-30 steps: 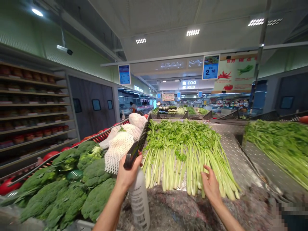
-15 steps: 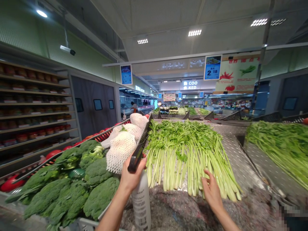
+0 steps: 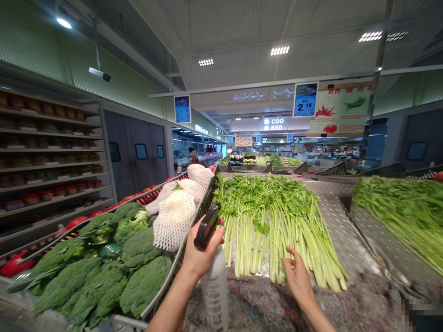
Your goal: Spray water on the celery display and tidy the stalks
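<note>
My left hand (image 3: 202, 249) is wrapped round the neck of a white spray bottle (image 3: 215, 295) with a black trigger head (image 3: 207, 225). The bottle stands upright in front of the celery, its nozzle end pointing away from me. Spread over the metal display is a layer of celery (image 3: 266, 226), leaves at the back and pale stalks toward me. My right hand (image 3: 296, 276) hovers by the stalk ends with its fingers apart and nothing in it. Whether its fingertips touch a stalk, I cannot tell.
Broccoli (image 3: 93, 272) fills a crate on the left, with foam-netted produce (image 3: 175, 219) behind it. A grey cloth (image 3: 256, 304) lies along the front edge. More greens (image 3: 401, 203) show on the right, behind a divider. A person (image 3: 193, 154) stands far back.
My left hand has moved right with the spray bottle, toward the celery. My right hand has shifted slightly left. The celery looks the same.
</note>
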Tool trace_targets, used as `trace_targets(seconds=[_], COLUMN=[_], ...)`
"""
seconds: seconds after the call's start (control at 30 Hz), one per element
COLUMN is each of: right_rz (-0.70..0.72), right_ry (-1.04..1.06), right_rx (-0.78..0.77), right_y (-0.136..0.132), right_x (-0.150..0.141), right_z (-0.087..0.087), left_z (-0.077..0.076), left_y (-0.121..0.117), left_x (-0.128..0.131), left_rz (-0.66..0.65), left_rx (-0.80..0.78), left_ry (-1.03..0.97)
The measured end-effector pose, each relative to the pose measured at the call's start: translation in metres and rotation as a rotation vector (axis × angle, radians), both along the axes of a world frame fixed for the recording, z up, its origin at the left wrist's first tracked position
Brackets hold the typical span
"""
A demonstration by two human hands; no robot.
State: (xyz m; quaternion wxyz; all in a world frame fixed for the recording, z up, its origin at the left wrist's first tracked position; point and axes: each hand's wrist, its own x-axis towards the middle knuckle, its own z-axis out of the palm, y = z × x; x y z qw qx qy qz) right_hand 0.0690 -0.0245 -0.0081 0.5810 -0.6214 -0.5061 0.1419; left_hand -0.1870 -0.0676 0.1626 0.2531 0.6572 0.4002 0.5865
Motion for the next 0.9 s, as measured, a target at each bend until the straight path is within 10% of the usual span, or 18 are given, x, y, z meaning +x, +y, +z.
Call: trace_targets(seconds=[0.9], right_rz=[0.007], right_ry=[0.047], right_rx=[0.018], right_y=[-0.002], right_x=[0.017], right_z=[-0.012], left_z=[0.003], left_y=[0.004], left_x=[0.046], left_rz=[-0.122], left_rx=[0.007], left_ry=[0.012])
